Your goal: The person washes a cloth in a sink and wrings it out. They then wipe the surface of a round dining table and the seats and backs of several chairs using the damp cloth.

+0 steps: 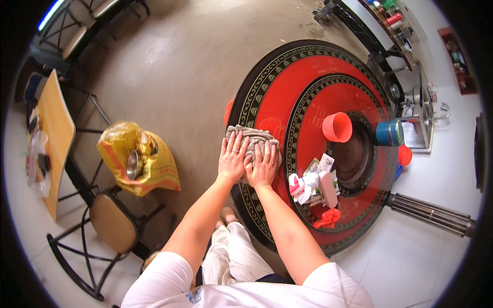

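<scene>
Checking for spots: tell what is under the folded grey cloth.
The folded grey cloth lies on the round red-and-black table; the surface directly beneath is covered from view.

Red tabletop (277,97) beyond the cloth (259,134) lies open; paper pile (310,180) obstructs the right.

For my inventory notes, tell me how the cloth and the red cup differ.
The cloth is greyish and crumpled; the cup is smooth and plain red. The cloth lies under the left hand and right hand; no hand touches the cup. The cloth is near the table's edge, the cup nearer its middle. Both are on the table.
</scene>
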`<state>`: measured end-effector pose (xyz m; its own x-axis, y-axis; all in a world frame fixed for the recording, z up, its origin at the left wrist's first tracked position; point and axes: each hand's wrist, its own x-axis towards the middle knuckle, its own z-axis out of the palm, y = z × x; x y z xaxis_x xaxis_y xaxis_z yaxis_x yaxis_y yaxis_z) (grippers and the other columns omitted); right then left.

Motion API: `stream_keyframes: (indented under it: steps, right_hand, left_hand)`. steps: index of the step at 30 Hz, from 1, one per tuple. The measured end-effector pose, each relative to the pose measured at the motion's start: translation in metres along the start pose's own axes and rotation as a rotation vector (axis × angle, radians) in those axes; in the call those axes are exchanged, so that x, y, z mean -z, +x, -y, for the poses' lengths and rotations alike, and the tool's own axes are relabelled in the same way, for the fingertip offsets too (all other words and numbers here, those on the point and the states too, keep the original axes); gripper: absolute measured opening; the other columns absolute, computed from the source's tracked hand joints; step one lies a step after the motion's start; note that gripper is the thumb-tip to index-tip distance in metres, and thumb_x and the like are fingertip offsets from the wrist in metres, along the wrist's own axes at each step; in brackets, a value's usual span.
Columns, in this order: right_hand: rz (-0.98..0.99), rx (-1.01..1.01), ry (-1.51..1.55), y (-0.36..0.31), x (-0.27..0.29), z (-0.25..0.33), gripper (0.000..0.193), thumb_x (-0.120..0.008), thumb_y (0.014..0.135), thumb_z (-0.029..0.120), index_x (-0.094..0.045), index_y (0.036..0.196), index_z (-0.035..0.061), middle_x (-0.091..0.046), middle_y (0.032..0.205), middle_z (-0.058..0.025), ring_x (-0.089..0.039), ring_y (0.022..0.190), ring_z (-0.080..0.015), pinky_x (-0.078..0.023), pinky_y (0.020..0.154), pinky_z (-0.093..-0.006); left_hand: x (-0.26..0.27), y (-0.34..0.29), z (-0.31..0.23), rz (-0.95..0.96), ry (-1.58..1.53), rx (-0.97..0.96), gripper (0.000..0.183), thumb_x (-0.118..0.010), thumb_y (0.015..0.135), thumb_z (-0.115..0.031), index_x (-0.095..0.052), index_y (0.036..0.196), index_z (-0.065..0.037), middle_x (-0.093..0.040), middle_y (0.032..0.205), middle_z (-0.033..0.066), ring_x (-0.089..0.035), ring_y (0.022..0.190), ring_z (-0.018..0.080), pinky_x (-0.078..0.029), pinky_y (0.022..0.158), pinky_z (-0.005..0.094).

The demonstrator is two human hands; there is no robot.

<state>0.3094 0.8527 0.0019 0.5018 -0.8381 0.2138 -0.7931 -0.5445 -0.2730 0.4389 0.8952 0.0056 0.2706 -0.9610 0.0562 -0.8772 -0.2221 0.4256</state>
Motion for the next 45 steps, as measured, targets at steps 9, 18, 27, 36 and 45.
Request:
stream_keyframes:
  steps: [9,18,27,36,45]
  right_hand:
    - [0.009,-0.155,-0.027,0.068,-0.014,0.017,0.057,-0.048,0.093,0.043,-0.052,0.143,0.0139,-0.033,0.158,-0.0175,-0.026,0.145,-0.0481,-0.022,0.118,-0.0616]
    - [-0.074,-0.335,-0.055,0.159,-0.034,0.018,0.057,-0.050,0.092,0.043,-0.054,0.141,0.0145,-0.035,0.156,-0.0180,-0.027,0.143,-0.0499,-0.023,0.117,-0.0623]
    - [-0.100,-0.531,-0.093,0.238,-0.047,-0.005,0.058,-0.052,0.089,0.048,-0.058,0.137,0.0151,-0.038,0.154,-0.0174,-0.029,0.141,-0.0515,-0.023,0.116,-0.0647]
    - [-0.227,-0.972,-0.228,0.383,-0.069,-0.057,0.061,-0.047,0.091,0.049,-0.056,0.139,0.0118,-0.036,0.154,-0.0187,-0.028,0.140,-0.0523,-0.021,0.117,-0.0638]
    - [-0.261,-1.242,-0.206,0.472,-0.071,-0.115,0.061,-0.053,0.088,0.045,-0.055,0.139,0.0118,-0.034,0.155,-0.0199,-0.025,0.142,-0.0530,-0.019,0.117,-0.0643]
  left_hand:
    - [0.014,0.085,0.036,0.111,-0.025,-0.147,0.067,-0.061,0.092,-0.034,-0.040,0.153,-0.014,-0.029,0.162,0.0108,-0.020,0.152,0.0324,-0.013,0.123,0.0524]
    - [0.028,0.199,0.058,0.228,-0.051,-0.321,0.067,-0.062,0.091,-0.032,-0.041,0.152,-0.013,-0.029,0.162,0.0116,-0.021,0.152,0.0334,-0.014,0.123,0.0538]
    - [0.014,0.303,0.061,0.393,0.005,-0.500,0.070,-0.059,0.093,-0.039,-0.038,0.154,-0.013,-0.028,0.162,0.0146,-0.019,0.151,0.0364,-0.014,0.122,0.0559]
    - [-0.009,0.502,0.017,0.488,0.038,-0.898,0.064,-0.057,0.095,-0.036,-0.039,0.153,-0.015,-0.027,0.163,0.0114,-0.018,0.152,0.0322,-0.015,0.123,0.0512]
    - [-0.043,0.622,-0.039,0.589,0.114,-1.178,0.064,-0.058,0.094,-0.036,-0.040,0.152,-0.016,-0.025,0.163,0.0095,-0.017,0.153,0.0316,-0.016,0.124,0.0518]
